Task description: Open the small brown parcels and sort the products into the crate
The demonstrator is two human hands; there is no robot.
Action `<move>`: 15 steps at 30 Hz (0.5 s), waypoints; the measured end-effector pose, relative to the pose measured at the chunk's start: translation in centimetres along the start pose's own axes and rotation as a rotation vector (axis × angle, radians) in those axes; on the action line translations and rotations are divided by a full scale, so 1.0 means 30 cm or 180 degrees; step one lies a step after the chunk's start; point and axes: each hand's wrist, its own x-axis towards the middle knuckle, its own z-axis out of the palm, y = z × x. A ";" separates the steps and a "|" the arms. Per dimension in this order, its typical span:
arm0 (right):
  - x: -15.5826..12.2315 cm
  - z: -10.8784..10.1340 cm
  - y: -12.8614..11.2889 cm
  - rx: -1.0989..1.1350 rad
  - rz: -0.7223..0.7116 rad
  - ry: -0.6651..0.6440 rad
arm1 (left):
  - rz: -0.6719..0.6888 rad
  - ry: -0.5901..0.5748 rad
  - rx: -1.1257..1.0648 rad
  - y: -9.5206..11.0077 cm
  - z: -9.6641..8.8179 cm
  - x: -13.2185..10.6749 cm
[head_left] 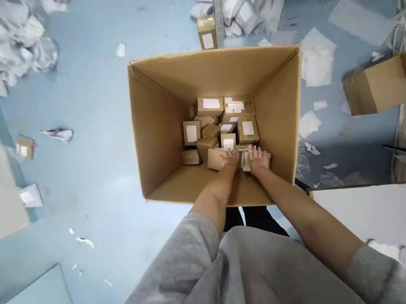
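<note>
Inside a cardboard carton (214, 74), left hand (229, 161) and right hand (259, 158) touch white-labelled boxes (216, 159).

A tan cardboard carton (214, 74) holds kraft-brown small boxes (215, 159), most bearing plain white labels (191, 133), against a pale blue floor (98, 112) strewn with white paper sheets (316, 56) and crumpled white-and-grey wrapping (4, 49). A person's sleeves (168, 274) are soft grey sweatshirt fabric, with black trousers (232, 219) showing beneath, and a white panel (380, 217) sits at lower right.

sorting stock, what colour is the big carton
The big carton is plain brown, head view.
</note>
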 end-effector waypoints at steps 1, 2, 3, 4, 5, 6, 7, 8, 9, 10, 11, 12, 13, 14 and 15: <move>0.024 0.009 -0.006 -0.0016 0.0004 0.0036 | 0.0014 0.0054 -0.0080 0.000 0.023 0.026; 0.045 0.015 -0.012 -0.0029 -0.0005 0.0071 | 0.0016 0.0117 -0.0142 0.000 0.042 0.049; 0.062 0.016 -0.016 -0.0056 -0.0032 0.0090 | -0.0009 0.0217 -0.0188 -0.001 0.057 0.068; 0.076 0.014 -0.019 -0.0065 -0.0067 0.0113 | -0.0036 0.0309 -0.0206 -0.004 0.067 0.084; 0.086 0.008 -0.019 -0.0050 -0.0107 0.0154 | -0.0055 0.0367 -0.0205 -0.009 0.073 0.096; 0.093 -0.001 -0.016 -0.0009 -0.0152 0.0235 | -0.0056 0.0393 -0.0198 -0.017 0.073 0.103; 0.098 -0.011 -0.011 0.0048 -0.0196 0.0350 | -0.0021 0.0400 -0.0191 -0.030 0.069 0.107; 0.102 -0.024 -0.004 0.0115 -0.0232 0.0481 | 0.0051 0.0409 -0.0194 -0.048 0.061 0.107; 0.105 -0.037 0.005 0.0181 -0.0256 0.0608 | 0.0151 0.0429 -0.0208 -0.070 0.051 0.104; 0.107 -0.051 0.016 0.0242 -0.0268 0.0709 | 0.0274 0.0474 -0.0232 -0.097 0.039 0.098; 0.110 -0.066 0.026 0.0301 -0.0265 0.0771 | 0.0401 0.0548 -0.0279 -0.126 0.026 0.091; 0.114 -0.081 0.037 0.0357 -0.0246 0.0790 | 0.0512 0.0635 -0.0357 -0.157 0.014 0.082; 0.118 -0.097 0.046 0.0416 -0.0205 0.0786 | 0.0606 0.0732 -0.0474 -0.188 0.003 0.072; 0.123 -0.114 0.055 0.0484 -0.0149 0.0800 | 0.0674 0.0824 -0.0627 -0.218 -0.007 0.062; 0.127 -0.132 0.062 0.0573 -0.0079 0.0848 | 0.0717 0.0910 -0.0812 -0.245 -0.016 0.052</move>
